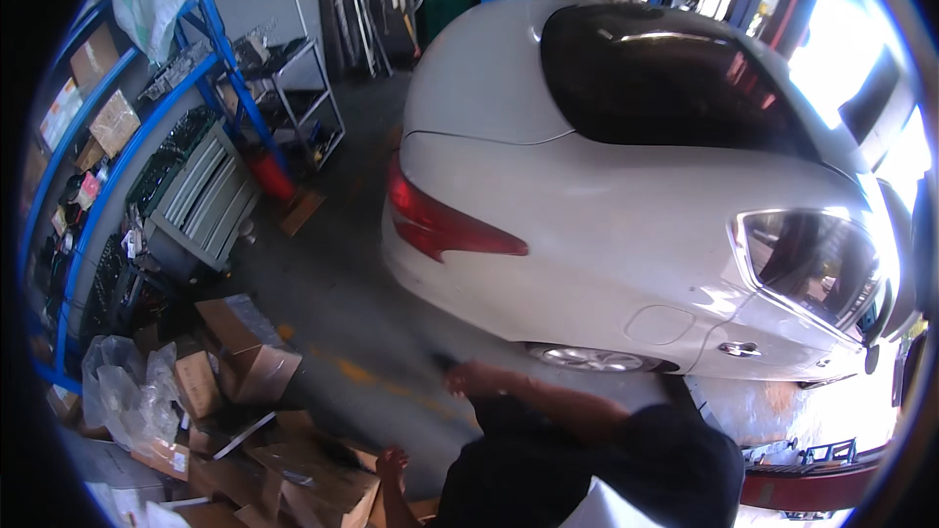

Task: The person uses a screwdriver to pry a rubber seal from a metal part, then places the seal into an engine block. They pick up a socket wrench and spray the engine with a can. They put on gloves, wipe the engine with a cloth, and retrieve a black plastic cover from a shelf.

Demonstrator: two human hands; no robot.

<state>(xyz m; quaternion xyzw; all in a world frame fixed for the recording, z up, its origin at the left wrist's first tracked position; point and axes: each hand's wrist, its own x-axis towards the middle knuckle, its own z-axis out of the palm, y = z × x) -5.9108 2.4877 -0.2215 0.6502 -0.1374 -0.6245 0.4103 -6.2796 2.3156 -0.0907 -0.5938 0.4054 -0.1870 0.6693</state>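
Note:
My right arm reaches across my dark shirt, and my right hand (471, 379) hangs over the floor near the white car's rear wheel (595, 359). That hand is blurred; a dark smear lies at its fingertips, and I cannot make out whether it holds anything. Low in the view, my left hand (392, 462) is raised beside the heap of cardboard boxes (303, 460), fingers loosely bent and apart, with nothing visible in them. The white car (577, 205) fills the middle and right, its red tail light (445, 220) facing left.
Blue shelving (93, 196) with boxes and parts runs along the left. Beside it stand a grey drawer cabinet (201, 200), a red cylinder (268, 174) and a metal cart (303, 103). Clear plastic wrap (122, 381) lies on the boxes. A yellow line (357, 372) marks the floor.

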